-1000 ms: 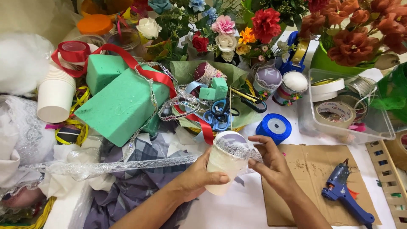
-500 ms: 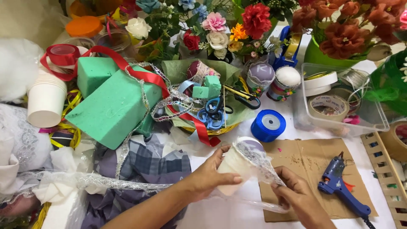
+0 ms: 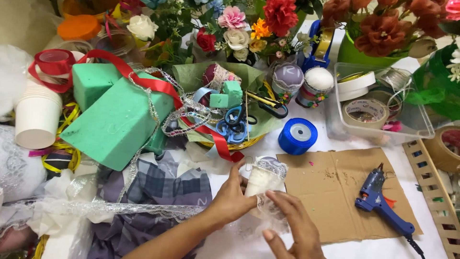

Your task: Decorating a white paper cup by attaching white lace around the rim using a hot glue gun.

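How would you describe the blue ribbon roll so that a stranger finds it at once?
Start at the flat brown cardboard sheet on the white table. Just beyond its far left corner lies the blue ribbon roll, near the clear plastic box. It alone is a solid bright blue spool with a pale centre.

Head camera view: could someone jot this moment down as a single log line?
left hand: grips white paper cup | right hand: fingers on lace around cup | nearby: blue glue gun lying on cardboard, blue ribbon spool
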